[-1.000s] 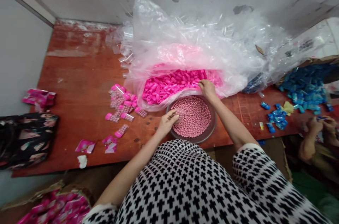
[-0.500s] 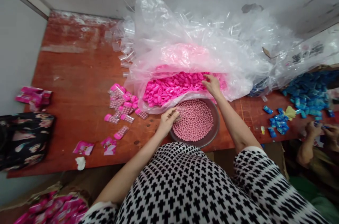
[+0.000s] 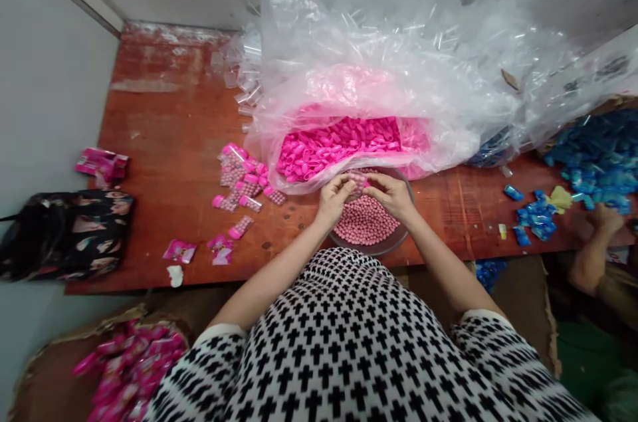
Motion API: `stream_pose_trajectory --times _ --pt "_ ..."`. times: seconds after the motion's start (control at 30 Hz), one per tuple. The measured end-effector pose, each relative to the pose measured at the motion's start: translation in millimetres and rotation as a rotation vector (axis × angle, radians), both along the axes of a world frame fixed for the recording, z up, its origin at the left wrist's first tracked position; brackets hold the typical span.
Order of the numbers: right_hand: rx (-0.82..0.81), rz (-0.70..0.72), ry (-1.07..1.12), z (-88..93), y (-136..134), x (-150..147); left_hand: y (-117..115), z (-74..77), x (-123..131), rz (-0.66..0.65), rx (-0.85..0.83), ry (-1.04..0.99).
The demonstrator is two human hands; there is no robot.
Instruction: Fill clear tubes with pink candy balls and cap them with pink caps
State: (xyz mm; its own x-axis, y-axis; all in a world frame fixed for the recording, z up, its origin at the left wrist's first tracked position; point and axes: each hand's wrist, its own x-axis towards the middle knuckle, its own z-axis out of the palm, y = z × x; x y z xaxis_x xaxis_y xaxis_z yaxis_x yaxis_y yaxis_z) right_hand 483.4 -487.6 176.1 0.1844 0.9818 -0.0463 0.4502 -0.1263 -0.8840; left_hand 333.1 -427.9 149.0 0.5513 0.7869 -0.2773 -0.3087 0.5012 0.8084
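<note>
My left hand [image 3: 333,197] and my right hand [image 3: 389,193] meet over a round bowl [image 3: 391,244] full of small pink balls [image 3: 366,222]. The left fingers pinch a small clear tube filled with pink balls [image 3: 355,181]. The right fingers pinch a small pink piece, likely a cap, at that tube's end. Just behind the bowl an open clear plastic bag [image 3: 349,76] holds a heap of bright pink caps [image 3: 339,143]. Several filled, pink-capped tubes [image 3: 244,186] lie on the red-brown table [image 3: 169,143] to the left of the bowl.
Clear empty tubes [image 3: 244,86] lie at the bag's back left. Pink packets [image 3: 102,164] and a dark printed bag [image 3: 70,232] sit at the left edge. Blue pieces [image 3: 588,166] are heaped at right, where another person's hand [image 3: 605,217] rests. A box of pink packets [image 3: 129,362] stands below.
My right hand has come back from the heap of pink caps in the bag to meet the left hand over the bowl. The left hand has stayed on its tube.
</note>
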Motion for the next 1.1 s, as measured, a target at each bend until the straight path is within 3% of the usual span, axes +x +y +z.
stream_pose_trajectory --times 0.17,0.3,0.43,0.7,0.93,1.03,1.1 --pt "-0.061 0.146 -0.225 7.1 -7 4 -11 -3.6 -14 -0.002 0.098 0.064" --pt "0.068 0.073 -0.163 15.0 -8 5 -13 -11.2 -26 -0.005 0.327 0.253" --pt "0.111 0.170 -0.165 23.4 -5 -7 -15 -14.7 -33 -0.024 0.532 0.411" --pt "0.200 0.313 -0.247 17.8 -2 -8 -13 -8.3 -41 -0.017 0.677 0.402" --pt "0.167 0.294 -0.416 12.1 -16 -15 -15 -6.8 -38 -0.024 0.853 0.430" --pt "0.123 0.243 -0.262 8.3 -17 -14 -14 -7.3 -35 -0.076 0.811 0.423" --pt "0.084 0.146 -0.009 7.1 -17 -13 -13 -8.1 -33 -0.052 0.662 0.395"
